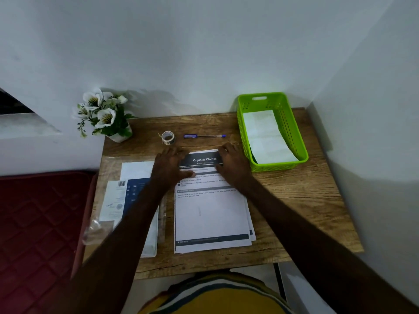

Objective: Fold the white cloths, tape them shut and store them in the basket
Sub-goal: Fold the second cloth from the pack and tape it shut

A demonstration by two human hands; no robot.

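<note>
Both hands lie flat with relaxed fingers, grasping nothing, on the top of a stack of smooth printed paper (210,214) headed "Organize Clothes": the left hand (171,166) on its left edge, the right hand (232,164) on its right. Just right of the right hand sits a green perforated plastic basket (290,132) with folded white cloths (265,137) inside. Beyond the hands lie a round roll of tape (168,137) and a slim pen (204,136) on the grainy wooden table (306,200). Under the left forearm lies a crinkled clear packet (127,200).
</note>
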